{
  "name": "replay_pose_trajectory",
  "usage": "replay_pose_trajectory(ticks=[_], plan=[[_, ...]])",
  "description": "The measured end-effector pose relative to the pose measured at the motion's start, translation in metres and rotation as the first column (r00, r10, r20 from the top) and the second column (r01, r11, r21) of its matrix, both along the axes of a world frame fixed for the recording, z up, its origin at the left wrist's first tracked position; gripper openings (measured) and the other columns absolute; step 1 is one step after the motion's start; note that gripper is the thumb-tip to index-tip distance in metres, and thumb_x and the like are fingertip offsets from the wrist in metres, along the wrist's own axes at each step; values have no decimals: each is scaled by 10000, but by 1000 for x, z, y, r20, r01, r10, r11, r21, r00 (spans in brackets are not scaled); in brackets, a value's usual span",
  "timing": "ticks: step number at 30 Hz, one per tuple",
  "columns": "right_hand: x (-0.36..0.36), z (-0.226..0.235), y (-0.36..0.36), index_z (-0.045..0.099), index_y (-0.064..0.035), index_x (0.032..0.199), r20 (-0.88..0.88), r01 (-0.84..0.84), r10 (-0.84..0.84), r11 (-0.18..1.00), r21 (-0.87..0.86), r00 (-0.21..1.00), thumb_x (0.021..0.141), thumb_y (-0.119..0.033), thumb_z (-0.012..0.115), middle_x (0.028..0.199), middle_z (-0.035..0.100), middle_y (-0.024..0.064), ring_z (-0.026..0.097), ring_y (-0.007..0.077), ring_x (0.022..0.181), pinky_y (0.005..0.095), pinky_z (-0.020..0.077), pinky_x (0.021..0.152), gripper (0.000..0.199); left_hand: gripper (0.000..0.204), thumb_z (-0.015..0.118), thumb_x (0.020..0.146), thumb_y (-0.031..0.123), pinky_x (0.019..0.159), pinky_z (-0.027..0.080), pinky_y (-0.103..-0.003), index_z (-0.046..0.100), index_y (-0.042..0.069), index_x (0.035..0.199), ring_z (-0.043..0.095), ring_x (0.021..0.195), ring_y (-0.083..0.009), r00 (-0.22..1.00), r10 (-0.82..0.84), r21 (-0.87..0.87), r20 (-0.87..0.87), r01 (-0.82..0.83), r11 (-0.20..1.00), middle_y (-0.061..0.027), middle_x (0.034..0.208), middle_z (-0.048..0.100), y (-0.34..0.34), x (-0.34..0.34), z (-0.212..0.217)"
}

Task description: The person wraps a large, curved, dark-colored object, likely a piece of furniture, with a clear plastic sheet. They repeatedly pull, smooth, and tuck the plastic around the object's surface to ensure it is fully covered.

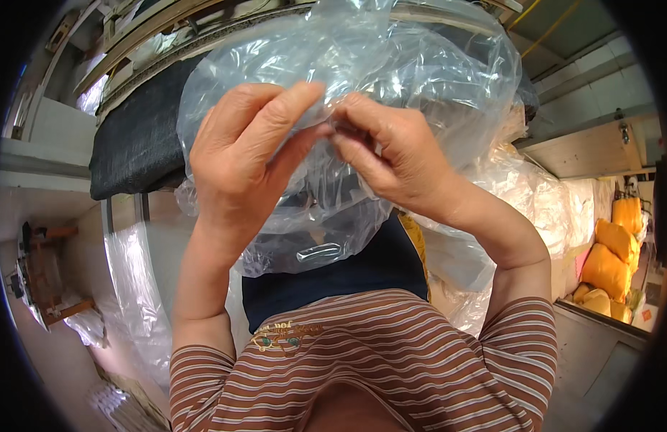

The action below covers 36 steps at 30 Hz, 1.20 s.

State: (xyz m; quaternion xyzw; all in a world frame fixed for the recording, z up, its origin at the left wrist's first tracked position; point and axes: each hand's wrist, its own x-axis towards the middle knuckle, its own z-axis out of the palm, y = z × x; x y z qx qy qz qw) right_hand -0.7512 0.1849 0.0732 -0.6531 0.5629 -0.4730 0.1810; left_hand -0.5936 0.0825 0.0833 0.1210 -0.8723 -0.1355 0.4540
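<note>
A large, crumpled sheet of clear plastic film spreads in front of me and hangs down over my lap. My left hand is raised over it, with thumb and fingertips pinched on the film; the index fingertip is slightly blurred. Close beside it, my right hand also grips the film between curled fingers and thumb. The fingertips of both hands nearly meet, and the bit of film between them is small and partly hidden. Whether the film is a bag or a flat sheet, I cannot tell.
Black cloth covers a padded edge at the left, below long wooden rails. More clear plastic lies heaped at the right. Beyond it are yellow-orange bundles and a wooden panel. A wooden stool-like object stands far left.
</note>
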Motion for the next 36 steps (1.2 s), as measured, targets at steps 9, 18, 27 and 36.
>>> replay_pose_trajectory(ticks=[9, 18, 27, 36], plan=[[-66, 26, -27, 636, -94, 913, -525, 11, -323, 859, -512, 788, 762, -233, 700, 736, 610, 42, 587, 228, 857, 361, 424, 807, 215, 208, 644, 744, -35, 851, 478, -353, 595, 17, 939, 592, 835, -218, 966, -94, 65, -239, 113, 991, -114, 925, 596, -1, 26, 12], [-78, 35, 11, 648, -81, 799, -366, -232, 362, 906, 354, 857, 803, -211, 683, 647, 617, 55, 601, 189, 612, 344, 448, 572, 135, 371, 432, 952, 283, 614, 450, -247, 563, -3, 1149, 562, 752, -178, 610, 663, 80, -435, -707, 703, -99, 906, 578, -26, 291, 119], [-125, -155, 209, 700, -79, 896, 235, -250, 549, -49, 967, 802, 792, -419, 677, 841, 690, 73, 630, 167, 816, 320, 476, 728, 356, 355, 443, 971, 272, 847, 434, -351, 555, -46, 1081, 543, 919, -249, 448, 881, -229, -152, -883, 409, -142, 1014, 585, -227, 412, 122], [-275, -128, 622, 654, -110, 915, -912, 972, 350, -172, 162, 214, 791, -174, 584, 868, 655, 106, 643, 296, 844, 404, 511, 677, 156, 279, 468, 938, 208, 848, 416, -366, 531, -48, 1028, 541, 907, -298, 700, 693, -5, 172, -703, 711, -184, 961, 564, -344, 249, -147]])
